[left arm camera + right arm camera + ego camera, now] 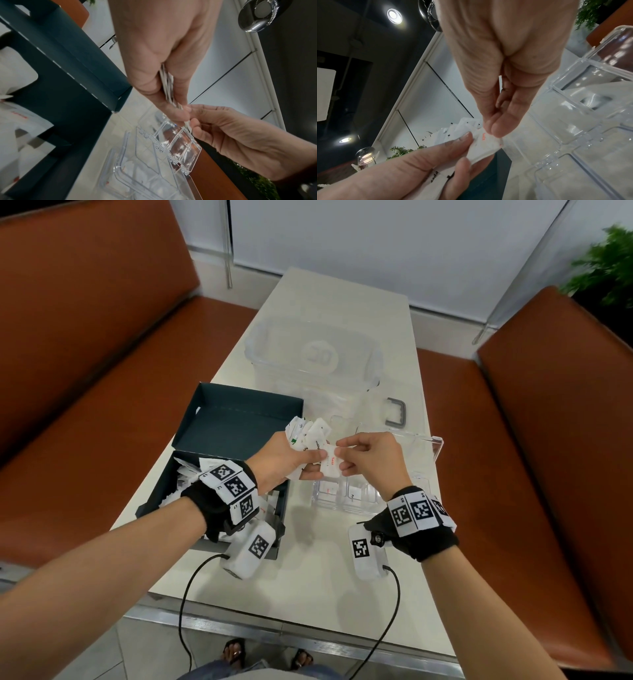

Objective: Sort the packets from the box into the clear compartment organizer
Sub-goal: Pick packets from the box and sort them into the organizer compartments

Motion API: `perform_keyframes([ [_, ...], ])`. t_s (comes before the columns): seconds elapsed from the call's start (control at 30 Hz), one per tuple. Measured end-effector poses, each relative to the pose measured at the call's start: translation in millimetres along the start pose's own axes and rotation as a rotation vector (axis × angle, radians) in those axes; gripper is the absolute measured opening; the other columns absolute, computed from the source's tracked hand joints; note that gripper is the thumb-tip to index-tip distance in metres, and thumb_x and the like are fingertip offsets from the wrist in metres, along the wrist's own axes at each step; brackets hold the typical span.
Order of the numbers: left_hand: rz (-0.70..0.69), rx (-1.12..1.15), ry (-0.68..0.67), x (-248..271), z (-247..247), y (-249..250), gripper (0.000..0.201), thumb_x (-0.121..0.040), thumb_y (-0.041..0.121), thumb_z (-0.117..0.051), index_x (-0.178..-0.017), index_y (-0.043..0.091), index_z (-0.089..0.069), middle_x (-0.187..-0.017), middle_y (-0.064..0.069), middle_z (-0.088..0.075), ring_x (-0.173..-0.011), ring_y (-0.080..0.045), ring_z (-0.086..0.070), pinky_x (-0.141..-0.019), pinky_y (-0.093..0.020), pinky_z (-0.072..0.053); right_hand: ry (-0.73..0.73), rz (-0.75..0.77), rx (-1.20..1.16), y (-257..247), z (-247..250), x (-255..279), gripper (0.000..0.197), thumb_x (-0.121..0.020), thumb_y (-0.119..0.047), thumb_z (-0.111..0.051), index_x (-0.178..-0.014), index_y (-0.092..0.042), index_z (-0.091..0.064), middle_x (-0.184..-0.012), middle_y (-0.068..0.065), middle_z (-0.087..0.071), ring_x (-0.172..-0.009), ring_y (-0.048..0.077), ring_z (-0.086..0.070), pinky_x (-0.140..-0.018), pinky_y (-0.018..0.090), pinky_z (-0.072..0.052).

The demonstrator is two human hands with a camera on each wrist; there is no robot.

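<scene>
My left hand (pixel 313 464) grips a fanned bunch of white packets (pixel 308 436) above the table, between the box and the organizer. My right hand (pixel 342 455) pinches one white packet with red print (pixel 331 465) at the front of that bunch; thumb and forefinger (pixel 493 128) close on its corner (pixel 486 143). The dark teal box (pixel 219 422) lies open at the left with several white packets (pixel 186 474) inside. The clear compartment organizer (pixel 407 487) sits under my right hand, lid (pixel 426 446) raised, with packets in its near compartments (pixel 329 491). In the left wrist view the bunch (pixel 167 83) shows edge-on.
A larger clear plastic container (pixel 311 354) stands at the back of the white table (pixel 342 594), with a grey handle (pixel 395 412) beside it. Orange-brown benches (pixel 85 354) flank the table on both sides. Cables run from my wrist units over the near edge.
</scene>
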State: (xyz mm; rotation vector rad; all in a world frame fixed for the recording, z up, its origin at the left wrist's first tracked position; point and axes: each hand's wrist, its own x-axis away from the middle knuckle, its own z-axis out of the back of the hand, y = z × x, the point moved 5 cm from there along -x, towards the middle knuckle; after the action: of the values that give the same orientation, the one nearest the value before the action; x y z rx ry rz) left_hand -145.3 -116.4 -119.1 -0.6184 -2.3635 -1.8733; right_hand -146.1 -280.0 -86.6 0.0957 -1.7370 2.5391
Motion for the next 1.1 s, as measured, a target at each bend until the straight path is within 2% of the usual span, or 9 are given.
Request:
perform_keyframes([
  [0.17,-0.001,-0.044,0.016,-1,1,-1,0.021,-0.084,-0.001,-0.071,-0.102,0.007,-0.066,-0.098,-0.016,-0.071,-0.083,-0.027,-0.069,-0.064,-0.029,-0.059,-0.015,-0.016,0.017,-2,-3,-1,0.015,-0.08,-0.006,-0.073,-0.094,-0.001,-0.072,-0.06,0.008,-0.068,-0.052,0.014,-0.066,-0.056,0.023,-0.057],
  [0.27,0.002,-0.102,0.016,-1,2,-2,0.021,-0.084,0.001,-0.072,-0.104,0.003,-0.065,-0.105,-0.021,-0.07,-0.091,-0.032,-0.072,-0.064,-0.03,-0.06,-0.064,-0.021,0.115,-2,-3,-2,0.014,-0.08,-0.009,-0.074,-0.093,-0.007,-0.074,-0.06,-0.001,-0.063,-0.053,0.011,-0.059,-0.057,0.024,-0.057],
  [0.4,0.002,-0.132,0.016,1,2,-2,0.022,-0.084,0.001,-0.072,-0.105,0.0,-0.064,-0.104,-0.023,-0.07,-0.09,-0.032,-0.071,-0.066,-0.03,-0.06,-0.167,-0.056,0.183,-5,-3,-9,0.009,-0.078,-0.009,-0.075,-0.085,-0.012,-0.072,-0.07,-0.002,-0.065,-0.056,0.006,-0.055,-0.051,0.016,-0.047],
  [0.5,-0.01,-0.063,0.017,2,6,1,0.02,-0.088,0.0,-0.068,-0.107,-0.001,-0.064,-0.098,-0.019,-0.073,-0.085,-0.029,-0.073,-0.065,-0.029,-0.06,-0.105,-0.044,0.179,-4,10,-20,0.012,-0.075,-0.009,-0.078,-0.078,-0.018,-0.071,-0.07,-0.006,-0.066,-0.059,-0.003,-0.057,-0.055,0.007,-0.041],
  [0.67,-0.023,-0.036,0.045,6,18,6,0.021,-0.09,0.0,-0.065,-0.11,-0.007,-0.062,-0.096,-0.023,-0.07,-0.087,-0.031,-0.072,-0.076,-0.034,-0.061,-0.043,-0.046,0.382,18,12,-31,0.016,-0.079,-0.006,-0.073,-0.093,-0.012,-0.075,-0.087,0.003,-0.072,-0.087,0.013,-0.063,-0.073,0.015,-0.045],
  [0.73,-0.022,-0.039,0.047,8,18,6,0.021,-0.09,0.0,-0.065,-0.11,-0.006,-0.063,-0.095,-0.023,-0.07,-0.089,-0.032,-0.072,-0.076,-0.034,-0.061,-0.074,-0.067,0.529,28,-2,-32,0.018,-0.081,-0.008,-0.071,-0.097,-0.013,-0.076,-0.099,0.006,-0.072,-0.097,0.019,-0.063,-0.088,0.028,-0.05],
  [0.87,-0.015,-0.042,0.052,11,17,5,0.019,-0.091,0.001,-0.064,-0.109,-0.005,-0.064,-0.097,-0.023,-0.071,-0.088,-0.031,-0.073,-0.071,-0.03,-0.06,-0.094,-0.146,0.72,41,-23,-31,0.019,-0.083,-0.017,-0.068,-0.099,-0.023,-0.074,-0.108,0.0,-0.07,-0.107,0.022,-0.06,-0.101,0.04,-0.041],
  [1.0,-0.012,-0.038,0.056,13,17,6,0.019,-0.09,0.001,-0.065,-0.108,-0.004,-0.064,-0.1,-0.026,-0.071,-0.088,-0.031,-0.073,-0.075,-0.033,-0.061,-0.099,-0.148,0.936,47,-38,-29,0.019,-0.086,-0.023,-0.063,-0.103,-0.027,-0.071,-0.104,-0.002,-0.069,-0.105,0.022,-0.059,-0.097,0.039,-0.029],
  [1.1,-0.007,-0.031,0.063,16,17,8,0.015,-0.09,0.001,-0.065,-0.105,-0.002,-0.065,-0.101,-0.027,-0.07,-0.088,-0.03,-0.073,-0.072,-0.032,-0.061,-0.092,-0.082,1.16,52,-46,-27,0.019,-0.088,-0.025,-0.058,-0.105,-0.028,-0.066,-0.104,-0.002,-0.067,-0.106,0.022,-0.055,-0.094,0.04,-0.029],
])
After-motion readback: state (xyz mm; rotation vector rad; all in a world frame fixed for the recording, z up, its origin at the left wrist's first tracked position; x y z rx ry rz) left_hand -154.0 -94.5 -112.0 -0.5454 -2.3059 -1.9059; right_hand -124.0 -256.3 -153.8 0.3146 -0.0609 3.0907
